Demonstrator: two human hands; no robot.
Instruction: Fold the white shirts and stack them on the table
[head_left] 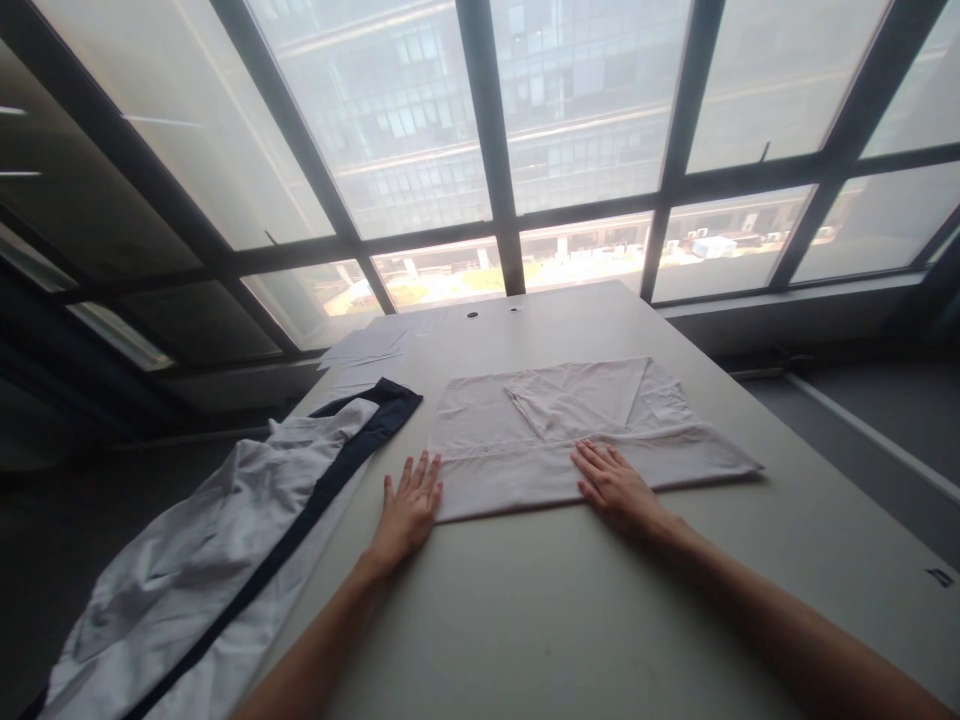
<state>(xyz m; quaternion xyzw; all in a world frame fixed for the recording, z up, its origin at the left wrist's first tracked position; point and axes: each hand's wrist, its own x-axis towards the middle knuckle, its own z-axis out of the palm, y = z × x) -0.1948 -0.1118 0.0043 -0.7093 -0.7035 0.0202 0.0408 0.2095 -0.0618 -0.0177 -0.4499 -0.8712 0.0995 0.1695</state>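
Observation:
A white cloth garment [510,478], perhaps a shirt, lies folded flat on the table, with one long straight edge toward me. Its far side shows overlapping layers and a pointed flap near the middle. At the garment's left end, my left hand [409,508] lies flat with fingers spread, the fingertips touching the cloth's edge. My right hand [616,488] rests open on the near strip of the garment, right of its middle, palm down. Neither hand grips anything. What is under the palms is hidden.
Left of my left arm, a crumpled white garment with dark navy trim [217,520] hangs over the edge of the white table [525,620]. Sheets of paper [367,345] lie at the far left corner. Large framed windows [502,150] stand behind the table.

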